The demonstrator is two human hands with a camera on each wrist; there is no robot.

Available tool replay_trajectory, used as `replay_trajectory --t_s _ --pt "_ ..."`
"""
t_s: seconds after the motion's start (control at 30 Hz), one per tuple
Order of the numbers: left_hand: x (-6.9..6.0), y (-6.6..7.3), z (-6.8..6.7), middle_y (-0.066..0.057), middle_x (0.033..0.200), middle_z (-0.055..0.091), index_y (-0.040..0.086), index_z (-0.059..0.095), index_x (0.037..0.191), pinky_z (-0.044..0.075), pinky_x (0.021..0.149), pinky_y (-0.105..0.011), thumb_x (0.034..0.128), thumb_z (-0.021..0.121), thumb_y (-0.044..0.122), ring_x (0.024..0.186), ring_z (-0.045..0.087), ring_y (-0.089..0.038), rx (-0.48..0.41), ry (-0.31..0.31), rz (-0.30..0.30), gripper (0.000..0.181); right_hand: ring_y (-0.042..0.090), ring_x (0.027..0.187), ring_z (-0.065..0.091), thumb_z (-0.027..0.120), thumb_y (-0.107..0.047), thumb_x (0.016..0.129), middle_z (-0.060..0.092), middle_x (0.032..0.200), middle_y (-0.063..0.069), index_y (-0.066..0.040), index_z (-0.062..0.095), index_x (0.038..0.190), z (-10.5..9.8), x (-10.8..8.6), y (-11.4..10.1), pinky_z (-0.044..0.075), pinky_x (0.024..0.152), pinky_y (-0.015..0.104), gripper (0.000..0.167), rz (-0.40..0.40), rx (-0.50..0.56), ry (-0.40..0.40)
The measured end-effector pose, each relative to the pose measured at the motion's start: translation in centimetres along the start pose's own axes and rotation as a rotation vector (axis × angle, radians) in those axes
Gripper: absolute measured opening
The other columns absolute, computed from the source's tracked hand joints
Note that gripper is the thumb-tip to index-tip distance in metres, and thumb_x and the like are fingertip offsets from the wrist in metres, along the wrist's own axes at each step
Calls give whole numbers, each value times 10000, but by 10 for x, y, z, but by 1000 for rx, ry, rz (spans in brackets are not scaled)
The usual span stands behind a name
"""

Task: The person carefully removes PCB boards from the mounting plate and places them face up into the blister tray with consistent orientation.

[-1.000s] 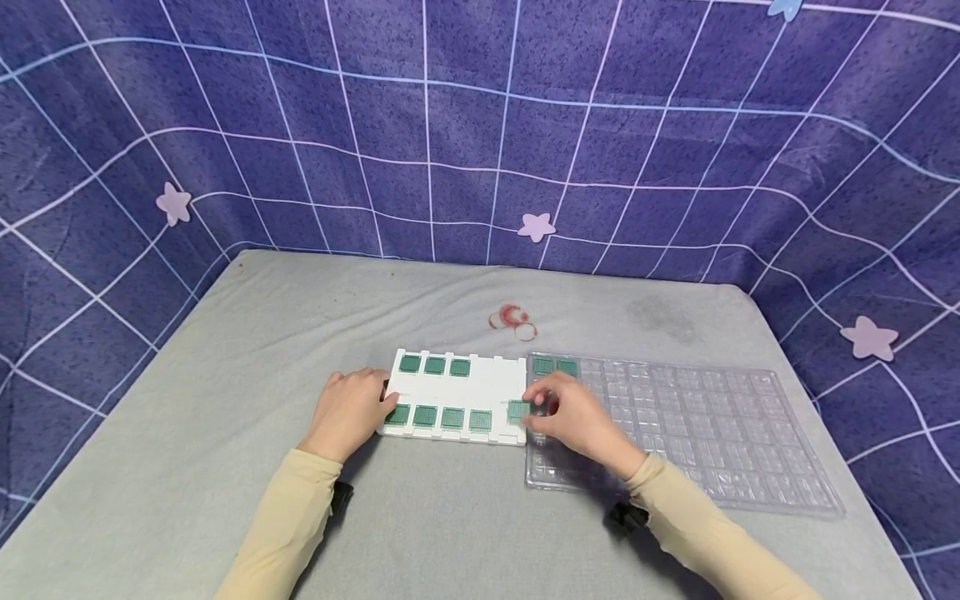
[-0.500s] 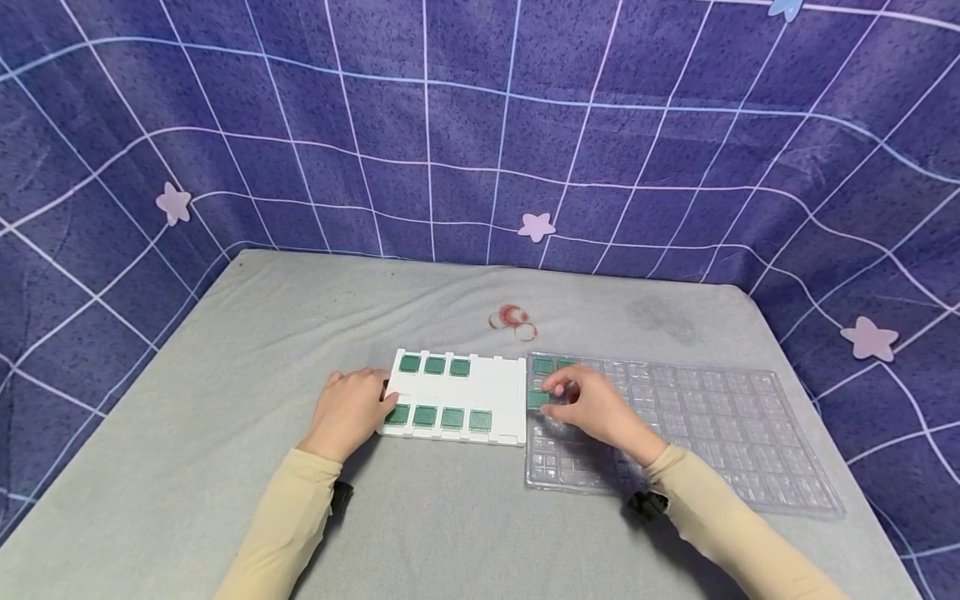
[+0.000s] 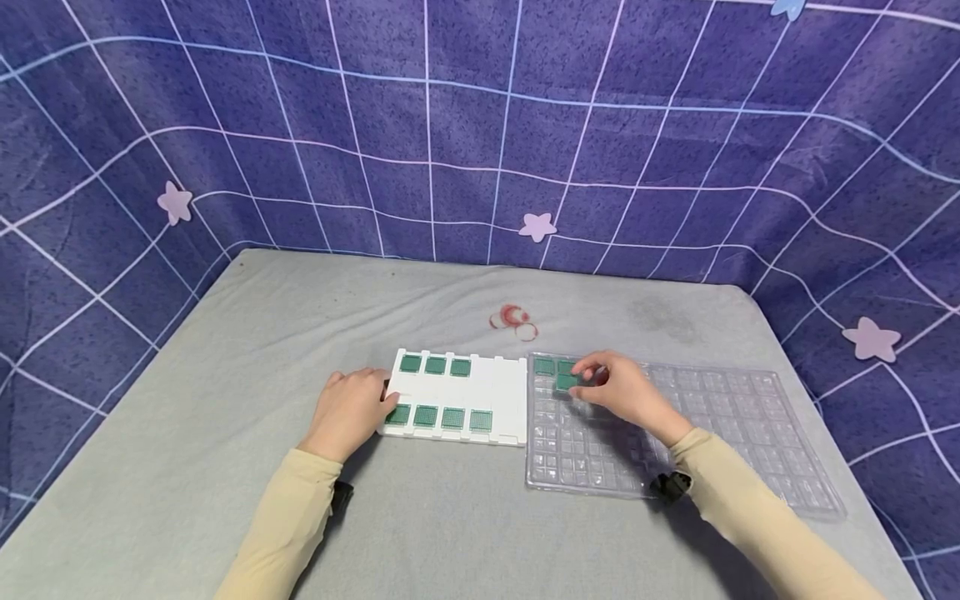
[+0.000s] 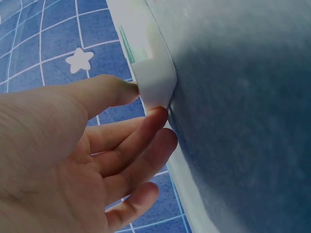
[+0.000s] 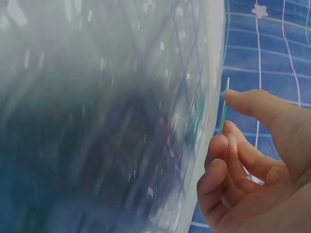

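Observation:
A thin green circuit board (image 3: 566,382) is pinched by my right hand (image 3: 621,390) over the clear plastic tray (image 3: 720,433). In the right wrist view this board (image 5: 224,109) appears edge-on between thumb and fingertip, apart from the tray surface. My left hand (image 3: 348,414) grips the left end of a white slotted holder (image 3: 457,387); the left wrist view has the thumb and a fingertip on the holder's corner (image 4: 154,80). Several green boards (image 3: 452,418) lie in two rows on the holder. One board (image 3: 543,367) sits in the clear tray's far left corner; another beside it is partly covered.
The clear tray has many small pockets and stands right against the holder's right end. A grey cloth (image 3: 450,525) covers the table, with red ring marks (image 3: 513,321) behind the holder. A blue gridded curtain (image 3: 480,125) encloses the back and sides.
My right hand has carried the pinched board from above the holder's right end rightward and away from me, over the clear tray's far left pockets. The left hand stays on the holder.

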State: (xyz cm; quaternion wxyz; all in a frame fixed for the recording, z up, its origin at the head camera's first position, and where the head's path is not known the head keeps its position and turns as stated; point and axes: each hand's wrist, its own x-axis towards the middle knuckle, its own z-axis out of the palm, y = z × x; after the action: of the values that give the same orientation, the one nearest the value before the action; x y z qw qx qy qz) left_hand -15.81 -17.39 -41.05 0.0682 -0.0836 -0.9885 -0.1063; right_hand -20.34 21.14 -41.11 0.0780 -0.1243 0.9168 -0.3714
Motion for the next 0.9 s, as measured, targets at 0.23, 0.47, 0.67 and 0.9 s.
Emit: replay_trajectory --t_s 0.23,0.47,0.67,0.9 --pt "-1 0 0 -78 842 702 76 702 875 403 765 -430 913 724 195 749 655 -257 -6 -10 -1 127 143 777 571 797 -186 853 624 925 55 -66 720 1081 -14 8 16 450 634 247 268 -8 -56 28" --pt "0 0 1 -82 859 711 69 717 906 395 760 -420 915 726 205 753 653 -250 -16 -15 -3 136 148 790 583 798 -185 855 630 896 33 -67 722 1066 -25 15 28 452 676 264 254 -15 -95 24" --pt "1 0 1 -74 839 697 70 717 909 393 757 -418 913 727 208 751 651 -250 -4 -20 -4 138 151 793 571 801 -167 851 628 892 23 -61 718 1064 -30 18 35 452 700 263 252 -4 -95 5" --pt "0 0 0 -58 781 656 105 656 797 385 747 -413 912 719 195 706 614 -238 2 -14 -2 159 144 799 566 797 -167 860 626 880 12 -61 721 1066 -30 22 41 450 723 273 243 -8 -98 -16"
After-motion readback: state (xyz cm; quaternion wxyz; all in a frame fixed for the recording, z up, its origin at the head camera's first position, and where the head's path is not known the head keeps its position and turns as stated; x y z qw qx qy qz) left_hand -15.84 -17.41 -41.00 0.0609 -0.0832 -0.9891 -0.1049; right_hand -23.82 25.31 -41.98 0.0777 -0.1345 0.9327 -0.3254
